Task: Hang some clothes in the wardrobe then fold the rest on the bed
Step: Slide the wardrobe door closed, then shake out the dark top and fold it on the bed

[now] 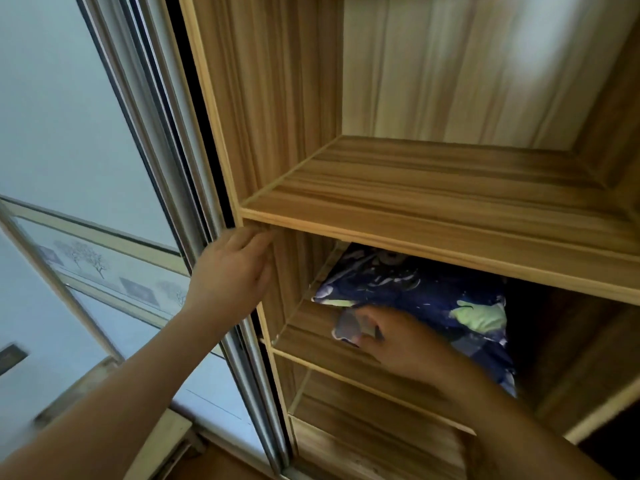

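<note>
A wooden wardrobe [433, 188] with open shelves fills the right of the view. On its middle shelf lies a dark blue patterned cloth bundle [433, 299] with pale green patches. My right hand [391, 341] reaches into that shelf and pinches the bundle's front corner. My left hand [232, 271] rests on the wardrobe's left side panel, just under the upper shelf edge, its fingers curled round the panel's front edge.
A sliding door [86, 168] with frosted panels and a metal frame stands at the left, next to the wardrobe. The upper shelf [450, 174] holds nothing. A lower shelf [363, 427] shows below. The wooden floor is at the bottom left.
</note>
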`<state>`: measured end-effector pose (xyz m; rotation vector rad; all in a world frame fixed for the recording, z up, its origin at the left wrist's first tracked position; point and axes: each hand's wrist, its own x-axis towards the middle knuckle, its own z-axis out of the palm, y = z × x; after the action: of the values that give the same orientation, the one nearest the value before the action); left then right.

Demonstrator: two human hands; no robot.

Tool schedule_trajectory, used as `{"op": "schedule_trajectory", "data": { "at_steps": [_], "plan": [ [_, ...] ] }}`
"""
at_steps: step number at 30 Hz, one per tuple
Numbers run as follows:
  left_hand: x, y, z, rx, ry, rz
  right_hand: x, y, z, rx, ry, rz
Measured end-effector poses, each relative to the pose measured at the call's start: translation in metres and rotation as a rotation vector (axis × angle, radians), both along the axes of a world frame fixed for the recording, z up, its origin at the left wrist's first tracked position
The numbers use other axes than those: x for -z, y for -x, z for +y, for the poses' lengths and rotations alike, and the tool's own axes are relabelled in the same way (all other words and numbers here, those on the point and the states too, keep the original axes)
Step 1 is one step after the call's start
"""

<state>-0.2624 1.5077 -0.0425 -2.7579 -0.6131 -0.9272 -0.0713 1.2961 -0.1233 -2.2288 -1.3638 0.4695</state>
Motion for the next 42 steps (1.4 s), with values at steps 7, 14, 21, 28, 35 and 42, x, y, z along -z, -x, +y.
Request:
{"op": "schedule_trajectory", "data": {
  "at_steps": [7,14,21,28,35,42],
  "plan": [
    [0.062,-0.032,-0.056,0.081,0.449,0.479,0.02,-0.012,-0.078,0.173,0.161,-0.098],
    [0.12,-0.069,-0.118,0.268,0.386,0.711,0.06,0.004,-0.156,0.277,0.295,-0.026],
    [0.164,-0.103,-0.198,0.499,0.522,1.009,0.095,0.033,-0.258,0.544,0.431,0.117],
    [0.182,-0.143,-0.325,0.747,0.537,1.26,0.115,0.066,-0.375,0.853,0.441,0.276],
    [0.188,-0.184,-0.462,1.056,0.199,1.347,0.127,0.104,-0.481,1.14,0.399,0.387],
    [0.2,-0.2,-0.613,1.272,-0.064,1.343,0.144,0.131,-0.58,1.407,0.348,0.474]
  ]
}}
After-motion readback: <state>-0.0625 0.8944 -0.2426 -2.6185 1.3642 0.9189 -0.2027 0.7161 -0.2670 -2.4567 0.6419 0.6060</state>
